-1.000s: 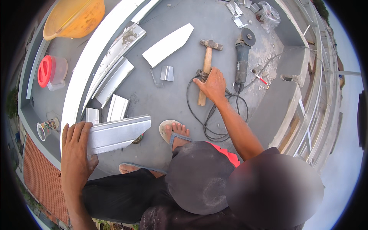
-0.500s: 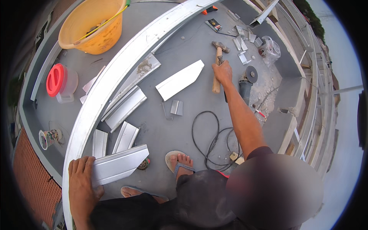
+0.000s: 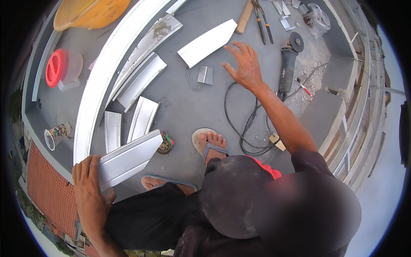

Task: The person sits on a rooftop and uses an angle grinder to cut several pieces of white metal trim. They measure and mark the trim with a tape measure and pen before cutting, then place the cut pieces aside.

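My left hand point(image 3: 92, 188) grips the square end of a silvery metal channel piece point(image 3: 130, 160), its far end cut at a slant. My right hand point(image 3: 246, 66) is raised with fingers spread, holding nothing. Just beyond its fingertips lies a white metal piece point(image 3: 207, 43) with a pointed end. A small bent metal plate point(image 3: 205, 75) and a thin wire bracket point(image 3: 192, 81) lie left of that hand. Farther off are a hammer's wooden handle point(image 3: 244, 16), its head out of view, and pincers point(image 3: 262, 23) with orange and black handles.
An angle grinder point(image 3: 287, 70) with a looping black cable point(image 3: 246, 132) lies on the right. A long curved white metal strip point(image 3: 92, 111) crosses the left, beside several cut channel pieces point(image 3: 143, 81). Beyond it stand a red-lidded tub point(image 3: 70, 70) and a yellow basin point(image 3: 92, 15).
My right hand has let go of the hammer handle, opened and drawn back toward me. The left hand still grips the channel piece. The view has shifted, so the floor things sit higher.
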Demonstrator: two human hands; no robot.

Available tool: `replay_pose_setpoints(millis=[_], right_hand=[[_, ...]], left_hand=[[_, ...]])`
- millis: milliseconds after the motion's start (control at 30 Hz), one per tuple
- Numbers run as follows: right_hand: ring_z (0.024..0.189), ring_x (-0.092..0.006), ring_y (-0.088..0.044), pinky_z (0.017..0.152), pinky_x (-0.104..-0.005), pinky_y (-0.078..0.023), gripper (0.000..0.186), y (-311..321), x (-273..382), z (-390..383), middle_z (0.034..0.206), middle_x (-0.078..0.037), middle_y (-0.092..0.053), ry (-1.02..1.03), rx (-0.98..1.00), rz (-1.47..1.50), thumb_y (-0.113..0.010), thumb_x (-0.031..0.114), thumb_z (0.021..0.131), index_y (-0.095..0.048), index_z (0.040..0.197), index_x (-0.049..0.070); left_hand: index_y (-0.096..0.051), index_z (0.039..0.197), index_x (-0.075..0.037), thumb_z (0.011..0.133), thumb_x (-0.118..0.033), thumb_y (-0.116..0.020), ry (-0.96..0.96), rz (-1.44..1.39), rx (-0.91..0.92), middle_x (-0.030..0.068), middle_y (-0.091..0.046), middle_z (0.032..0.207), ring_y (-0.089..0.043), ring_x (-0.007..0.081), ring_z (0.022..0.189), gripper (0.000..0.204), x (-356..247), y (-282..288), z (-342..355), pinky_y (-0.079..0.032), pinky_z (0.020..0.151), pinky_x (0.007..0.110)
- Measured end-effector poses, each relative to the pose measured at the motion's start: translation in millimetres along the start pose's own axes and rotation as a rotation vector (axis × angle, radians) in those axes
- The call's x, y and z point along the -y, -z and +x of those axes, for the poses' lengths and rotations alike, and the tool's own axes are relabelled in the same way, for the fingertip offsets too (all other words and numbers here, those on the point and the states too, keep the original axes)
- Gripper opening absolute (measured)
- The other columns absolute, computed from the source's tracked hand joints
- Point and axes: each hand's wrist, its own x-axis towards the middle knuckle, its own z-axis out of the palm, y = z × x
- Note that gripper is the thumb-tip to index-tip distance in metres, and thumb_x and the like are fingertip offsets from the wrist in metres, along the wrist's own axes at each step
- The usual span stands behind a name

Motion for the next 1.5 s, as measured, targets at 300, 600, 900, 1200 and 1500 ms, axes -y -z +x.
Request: replay_pose_setpoints(millis=[300, 600, 900, 1200, 1500], right_hand=[[0.154, -0.0372, -0.046, 0.129, -0.0604, -0.033, 0.055, 91.0, 35.1, -250.5, 0.149, -0.018, -0.059, -0.080, 0.952, -0.293, -0.079, 0.039, 0.095, -0.067, 0.135, 0.002], [0.129, -0.0387, -0.069, 0.110, -0.0555, -0.053, 0.048, 136.8, 13.4, -240.3, 0.133, -0.020, -0.075, -0.684, 0.643, -0.087, -0.076, 0.042, 0.097, -0.077, 0.131, 0.007], [0.141, -0.0493, -0.060, 0.119, -0.0514, -0.047, 0.118, 91.4, -209.3, -131.1, 0.145, -0.040, -0.063, -0.858, 0.108, -0.214, -0.083, 0.076, 0.083, -0.057, 0.145, -0.020], [0.127, -0.0443, -0.069, 0.109, -0.0512, -0.052, 0.089, 41.6, -229.1, -77.9, 0.130, -0.029, -0.074, -0.881, 0.228, 0.119, -0.092, 0.053, 0.081, -0.064, 0.136, -0.011], [0.122, -0.0454, -0.070, 0.106, -0.0530, -0.053, 0.078, 118.3, -91.8, 91.6, 0.125, -0.028, -0.075, -0.295, 0.822, 0.085, -0.091, 0.036, 0.079, -0.061, 0.139, -0.004]], left_hand=[[-0.060, 0.142, 0.004, 0.058, 0.005, -0.085, -0.306, 0.032, -0.111, 0.0184, -0.063, 0.138, -0.058, 0.0377, 0.130, 0.087, 15.2, -7.8, 5.4, -0.041, 0.124, 0.049], [-0.064, 0.137, 0.002, 0.056, 0.001, -0.093, -0.504, -0.012, -0.134, 0.0150, -0.066, 0.129, -0.061, 0.0343, 0.125, 0.086, -10.5, 1.5, 8.4, -0.044, 0.119, 0.045], [-0.063, 0.148, -0.013, 0.062, 0.008, -0.085, -0.072, 0.132, -0.354, 0.0121, -0.062, 0.145, -0.052, 0.0371, 0.145, 0.091, 30.6, 26.0, 20.0, -0.033, 0.135, 0.052], [-0.057, 0.156, -0.025, 0.066, 0.006, -0.089, 0.606, 0.141, -0.111, -0.0002, -0.055, 0.161, -0.039, 0.0271, 0.161, 0.101, 54.1, -49.6, -121.3, -0.026, 0.142, 0.055], [-0.063, 0.149, -0.033, 0.089, -0.004, -0.076, 0.548, -0.086, 0.240, 0.0004, -0.039, 0.177, -0.018, 0.0198, 0.171, 0.068, -67.9, -198.1, -176.5, -0.008, 0.142, 0.060]])
